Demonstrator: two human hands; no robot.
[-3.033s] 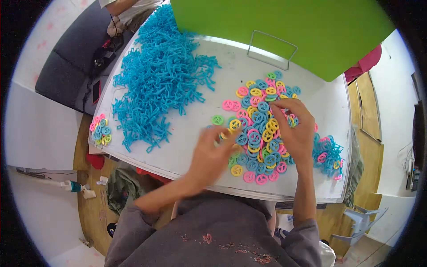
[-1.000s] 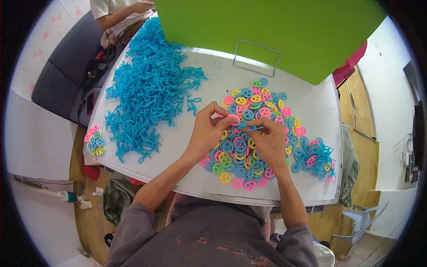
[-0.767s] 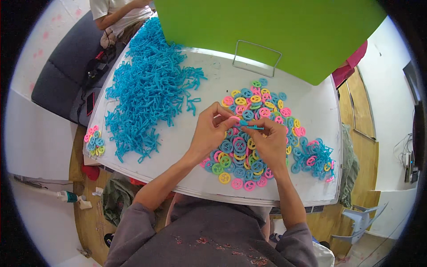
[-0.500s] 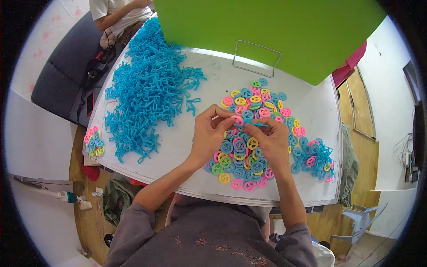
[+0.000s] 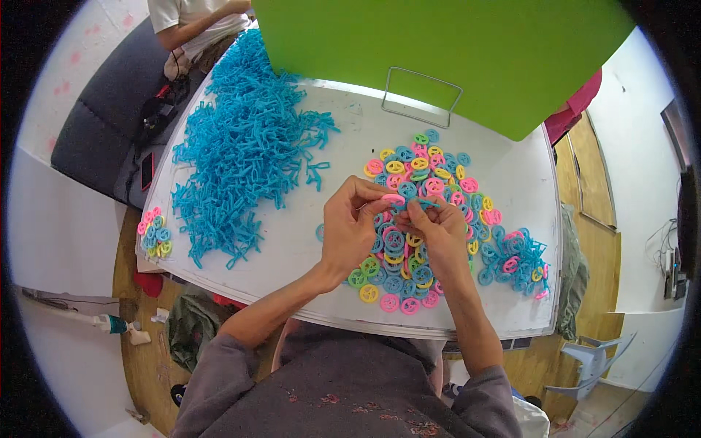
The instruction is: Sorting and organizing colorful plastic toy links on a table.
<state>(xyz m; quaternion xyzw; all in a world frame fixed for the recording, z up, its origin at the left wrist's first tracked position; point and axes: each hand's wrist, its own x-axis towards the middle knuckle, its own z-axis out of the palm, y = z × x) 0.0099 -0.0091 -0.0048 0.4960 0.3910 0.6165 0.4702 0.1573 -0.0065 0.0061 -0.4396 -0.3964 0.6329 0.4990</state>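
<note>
Over a heap of small plastic wheels (image 5: 394, 241) in pink, yellow, blue and green, my two hands meet. My left hand (image 5: 347, 230) pinches a pink wheel (image 5: 393, 198) between thumb and fingers. Close beside it, my right hand (image 5: 447, 237) grips a blue plastic piece (image 5: 428, 204) with a thin stem, thumb pressed on it. The wheel and the blue piece are brought together at the fingertips; whether they are joined, I cannot tell. A lone blue wheel (image 5: 320, 232) lies just left of my left hand.
A large pile of blue plastic pieces (image 5: 234, 153) covers the table's left side. Blue pieces with wheels (image 5: 515, 263) lie at the right, and a small wheel cluster (image 5: 155, 233) at the left corner. A green panel (image 5: 453, 58) with a wire handle stands behind; a person (image 5: 201, 33) sits far left.
My left hand has shifted slightly right, with the pink wheel now seen more edge-on. The lone blue wheel has come into view beside it. My right hand has moved only slightly.
</note>
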